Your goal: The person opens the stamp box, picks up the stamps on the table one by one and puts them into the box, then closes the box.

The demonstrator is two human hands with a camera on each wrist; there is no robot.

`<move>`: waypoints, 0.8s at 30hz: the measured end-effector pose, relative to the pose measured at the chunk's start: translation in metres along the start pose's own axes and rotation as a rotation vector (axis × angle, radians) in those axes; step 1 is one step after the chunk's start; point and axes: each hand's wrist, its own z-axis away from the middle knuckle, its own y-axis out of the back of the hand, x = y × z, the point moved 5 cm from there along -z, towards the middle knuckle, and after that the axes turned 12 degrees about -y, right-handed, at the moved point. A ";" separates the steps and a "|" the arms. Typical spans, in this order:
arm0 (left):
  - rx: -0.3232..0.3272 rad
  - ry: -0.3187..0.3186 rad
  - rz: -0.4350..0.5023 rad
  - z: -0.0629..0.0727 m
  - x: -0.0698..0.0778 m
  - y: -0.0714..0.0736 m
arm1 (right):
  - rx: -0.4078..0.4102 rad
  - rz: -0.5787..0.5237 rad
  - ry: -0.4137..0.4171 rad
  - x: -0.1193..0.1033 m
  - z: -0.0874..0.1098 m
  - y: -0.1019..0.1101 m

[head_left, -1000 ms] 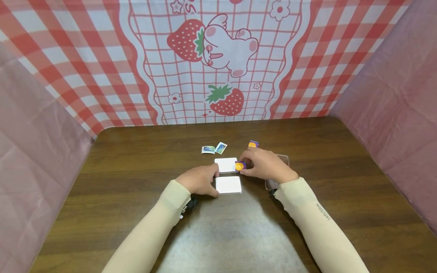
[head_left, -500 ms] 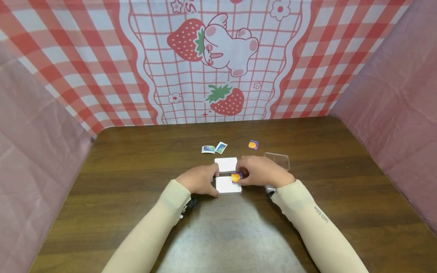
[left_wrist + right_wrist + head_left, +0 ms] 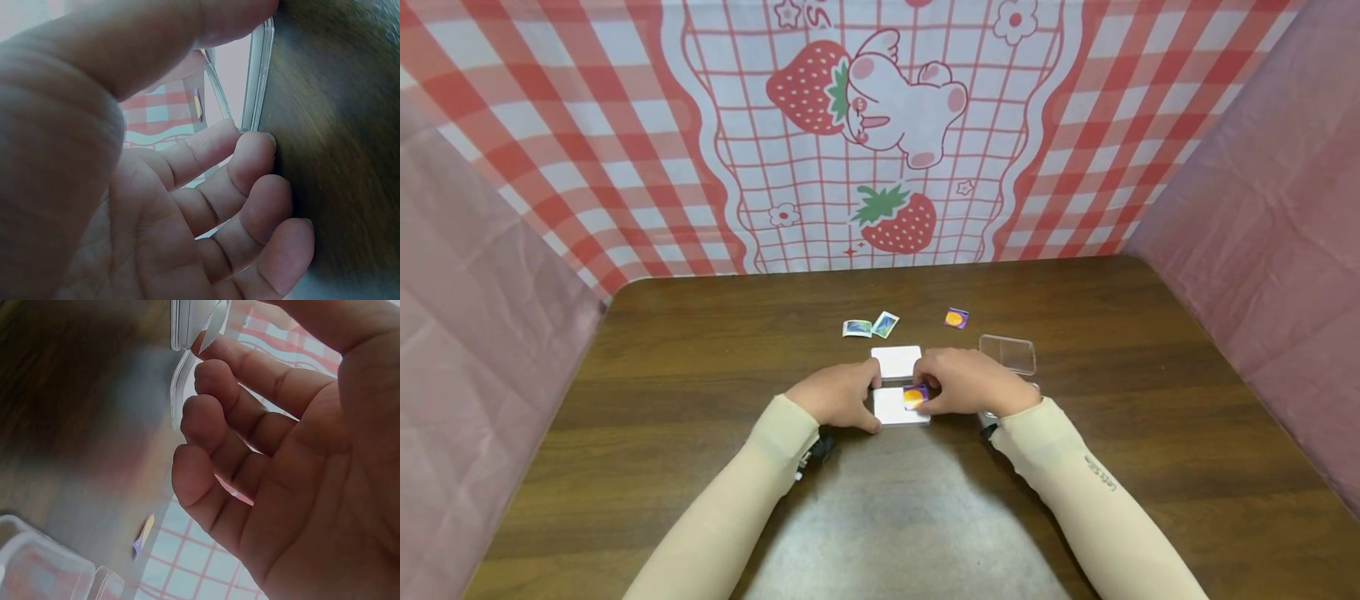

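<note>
**Small sticker, one-edged pinch**

A purple-and-orange sticker (image 3: 913, 397) hangs over or lies on the near half (image 3: 887, 407) of a white case, toward its right end; contact is too small to tell. The right hand (image 3: 966, 381) pinches it between thumb and forefinger at the right edge, so a twist there could set it crooked or crease it. The left hand (image 3: 838, 395) holds the case's left end; a slackened grip could let the case slide. The right sleeve (image 3: 1045, 442) could knock the clear box (image 3: 1011, 353) partly behind the wrist.

Bare surface (image 3: 880, 517) on the near side gives both arms room to draw back. Beyond the far half (image 3: 897, 362), two blue-green stickers (image 3: 857, 328) and another purple-and-orange one (image 3: 957, 318) crowd the forward path, short of the cloth (image 3: 700, 242).
</note>
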 end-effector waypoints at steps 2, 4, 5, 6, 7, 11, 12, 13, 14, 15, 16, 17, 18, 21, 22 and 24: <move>-0.001 0.002 0.003 0.000 0.000 0.000 | -0.011 0.000 -0.006 -0.001 0.000 0.000; -0.004 0.003 0.003 -0.001 -0.001 0.000 | -0.019 0.005 -0.009 -0.002 0.000 -0.001; -0.004 0.004 0.004 -0.001 -0.001 0.000 | -0.022 0.007 -0.009 -0.002 0.000 -0.001; -0.005 0.005 0.005 -0.001 -0.001 0.000 | -0.024 0.009 -0.010 -0.002 0.000 -0.002; -0.006 0.006 0.005 -0.001 -0.001 0.000 | -0.028 0.010 -0.011 -0.002 0.000 -0.002; -0.009 0.012 0.002 0.000 0.000 0.001 | -0.039 0.011 -0.020 -0.002 0.000 -0.003; -0.010 0.013 0.002 0.000 0.000 0.001 | -0.041 0.010 -0.023 -0.002 0.000 -0.003; -0.010 0.013 0.003 0.000 0.000 0.001 | -0.043 0.007 -0.025 -0.002 0.000 -0.003; -0.011 0.013 0.003 0.000 0.000 0.001 | -0.043 0.005 -0.026 -0.002 0.000 -0.003; -0.011 0.012 0.004 -0.001 -0.001 0.001 | -0.043 0.003 -0.026 -0.002 0.000 -0.002; -0.010 0.012 0.004 -0.001 -0.001 0.000 | -0.041 0.000 -0.024 -0.002 0.000 -0.002; -0.010 0.012 0.003 -0.001 -0.001 0.000 | -0.038 -0.002 -0.020 -0.002 0.000 -0.002; -0.010 0.011 0.003 -0.001 -0.001 0.000 | -0.034 -0.003 -0.016 -0.002 0.000 -0.002; -0.013 0.014 -0.003 -0.001 0.000 0.001 | -0.023 -0.007 -0.001 -0.002 0.000 -0.002; -0.015 0.014 -0.004 -0.001 0.001 0.001 | -0.020 -0.008 0.003 -0.002 0.000 -0.001; -0.016 0.014 -0.005 -0.001 0.001 0.001 | -0.015 -0.010 0.008 -0.002 0.000 -0.001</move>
